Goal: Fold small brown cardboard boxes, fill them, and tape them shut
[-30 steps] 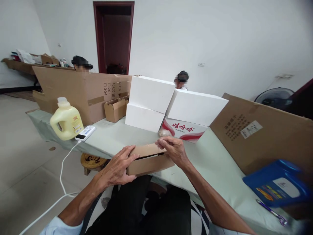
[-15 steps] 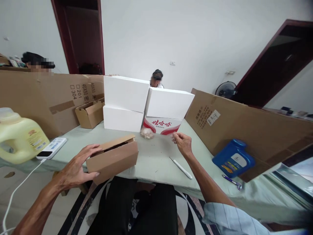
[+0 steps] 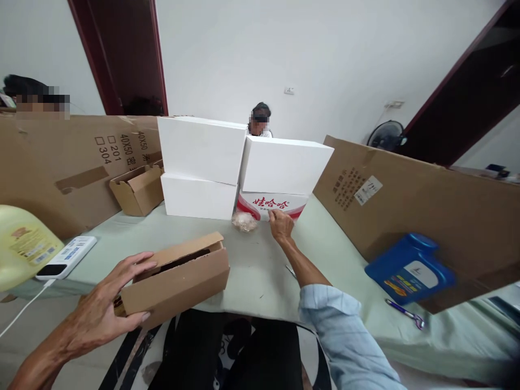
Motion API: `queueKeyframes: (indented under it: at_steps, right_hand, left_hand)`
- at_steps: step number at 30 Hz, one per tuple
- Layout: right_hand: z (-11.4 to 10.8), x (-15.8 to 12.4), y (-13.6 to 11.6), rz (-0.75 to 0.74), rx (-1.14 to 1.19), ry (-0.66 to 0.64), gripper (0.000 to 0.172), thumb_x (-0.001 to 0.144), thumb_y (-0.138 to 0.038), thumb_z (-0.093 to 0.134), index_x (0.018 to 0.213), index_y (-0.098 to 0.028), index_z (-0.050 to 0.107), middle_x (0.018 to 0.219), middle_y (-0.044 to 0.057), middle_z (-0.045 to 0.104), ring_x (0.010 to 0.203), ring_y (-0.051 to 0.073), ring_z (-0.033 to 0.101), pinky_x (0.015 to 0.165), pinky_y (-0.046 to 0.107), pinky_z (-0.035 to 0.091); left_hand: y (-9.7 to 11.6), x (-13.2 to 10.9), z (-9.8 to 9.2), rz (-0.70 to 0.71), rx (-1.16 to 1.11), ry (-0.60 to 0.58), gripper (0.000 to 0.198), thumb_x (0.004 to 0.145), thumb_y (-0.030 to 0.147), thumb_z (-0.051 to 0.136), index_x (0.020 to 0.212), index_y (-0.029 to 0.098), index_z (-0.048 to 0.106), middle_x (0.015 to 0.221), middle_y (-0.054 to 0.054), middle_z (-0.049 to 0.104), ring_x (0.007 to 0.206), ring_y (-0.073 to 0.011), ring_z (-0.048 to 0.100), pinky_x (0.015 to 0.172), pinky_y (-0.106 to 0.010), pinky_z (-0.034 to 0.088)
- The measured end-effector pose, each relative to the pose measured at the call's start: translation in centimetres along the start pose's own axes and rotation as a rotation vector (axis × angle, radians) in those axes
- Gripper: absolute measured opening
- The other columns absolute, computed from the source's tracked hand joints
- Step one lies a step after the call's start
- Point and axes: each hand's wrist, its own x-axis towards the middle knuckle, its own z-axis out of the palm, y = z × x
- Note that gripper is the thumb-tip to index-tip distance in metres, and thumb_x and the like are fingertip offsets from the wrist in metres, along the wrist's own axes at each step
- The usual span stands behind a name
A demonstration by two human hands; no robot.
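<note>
The left hand [image 3: 109,300] holds a cardboard box [image 3: 187,287], folded up, its top gap left unclosed, while at its two o'clock the right hand [image 3: 282,224] curls narrowly, contents unclear.

The bare left hand [image 3: 108,303], near left, makes a wide C, its fingers reaching right on the far side and its thumb stretched right on the near side, the bare left forearm [image 3: 44,352] running to the near left corner. The bare right hand [image 3: 281,225], farther out, curls its fingers inward, its forearm slanting near right into a rolled pale blue cloth sleeve [image 3: 341,325].
</note>
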Motion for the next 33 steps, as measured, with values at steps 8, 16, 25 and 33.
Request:
queueKeyframes:
  at_steps: [8, 16, 25, 33]
  right_hand:
    - [7.3, -3.5, -2.8, -0.158, -0.119, -0.099, 0.033, 0.109, -0.032, 0.049, 0.1, -0.017, 0.077, 0.103, 0.011, 0.075, 0.092, 0.02, 0.061, 0.072, 0.028, 0.035]
    - [8.3, -7.0, -2.7, -0.285, -0.17, -0.188, 0.024, 0.106, -0.036, 0.057, 0.116, -0.022, 0.075, 0.128, 0.012, 0.072, 0.112, 0.026, 0.062, 0.086, 0.032, 0.046]
    - [8.3, -7.9, -2.4, -0.305, -0.185, -0.237, 0.047, 0.099, -0.046, 0.067, 0.14, -0.023, 0.065, 0.152, 0.014, 0.059, 0.13, 0.029, 0.058, 0.097, 0.037, 0.05]
    - [8.7, -5.1, -2.7, -0.3, -0.226, -0.242, 0.026, 0.106, -0.037, 0.055, 0.114, -0.021, 0.073, 0.124, 0.012, 0.07, 0.112, 0.026, 0.06, 0.092, 0.034, 0.044]
  left_hand:
    - [0.5, -0.3, 0.1, -0.024, -0.014, -0.012, 0.069, 0.087, 0.032, 0.069, 0.152, 0.035, 0.047, 0.165, -0.008, 0.045, 0.149, -0.0327, 0.05, 0.114, -0.047, 0.054]
    - [1.3, 0.1, -0.7, 0.001, -0.035, -0.038, 0.072, 0.087, 0.031, 0.073, 0.153, 0.035, 0.046, 0.164, -0.01, 0.045, 0.148, -0.0329, 0.051, 0.111, -0.044, 0.057]
    - [1.9, -0.2, -0.8, -0.023, -0.047, -0.029, 0.075, 0.081, 0.024, 0.074, 0.151, 0.035, 0.05, 0.164, -0.009, 0.046, 0.147, -0.0323, 0.053, 0.117, -0.047, 0.053]
    - [1.7, -0.5, -0.5, -0.04, -0.05, -0.026, 0.081, 0.08, 0.022, 0.075, 0.154, 0.036, 0.046, 0.166, -0.01, 0.045, 0.148, -0.0339, 0.052, 0.117, -0.046, 0.052]
